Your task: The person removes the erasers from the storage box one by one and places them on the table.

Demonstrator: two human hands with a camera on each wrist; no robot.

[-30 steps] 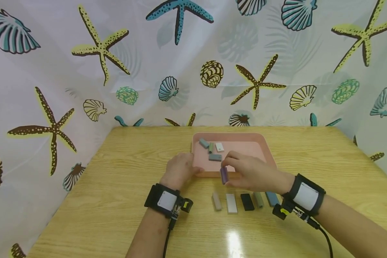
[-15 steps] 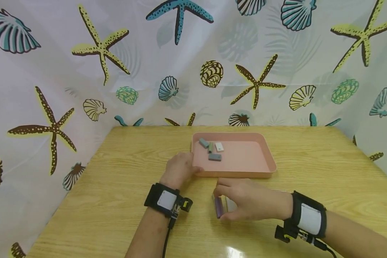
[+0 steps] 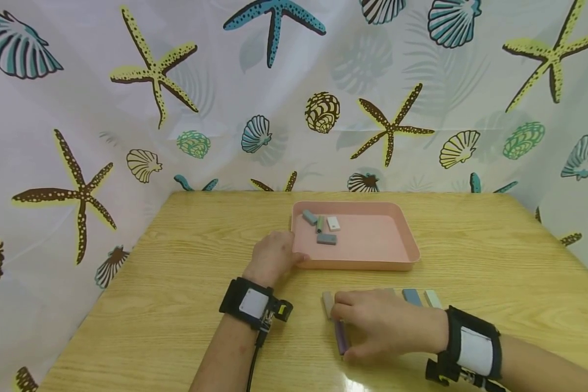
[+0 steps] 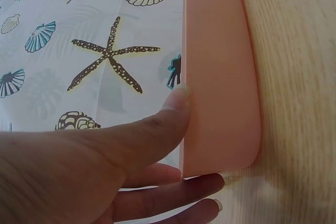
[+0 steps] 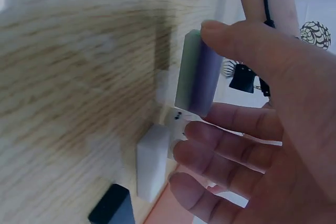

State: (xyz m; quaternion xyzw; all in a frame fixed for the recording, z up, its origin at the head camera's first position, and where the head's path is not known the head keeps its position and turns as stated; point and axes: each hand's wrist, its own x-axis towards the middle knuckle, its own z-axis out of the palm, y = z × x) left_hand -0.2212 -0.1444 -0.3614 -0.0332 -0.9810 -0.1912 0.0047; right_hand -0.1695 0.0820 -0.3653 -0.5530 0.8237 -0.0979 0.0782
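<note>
My right hand pinches a two-tone domino, purple on one side and pale green on the other, between thumb and fingertips. It is held on edge low over the table, in front of a row of dominoes. In the right wrist view, a white domino and a black one stand nearby, with a dotted white domino partly behind the fingers. At the front left corner of a pink tray, my left hand grips its edge, thumb on the rim.
Several dominoes lie in the tray's left half. Along the row, a beige domino, a blue one and a pale green one show around the right hand, which hides the middle. A patterned cloth hangs behind the table.
My right hand has brought the purple domino from the tray's front edge toward me, past the row, and low over the table. The left hand has kept still on the tray.
</note>
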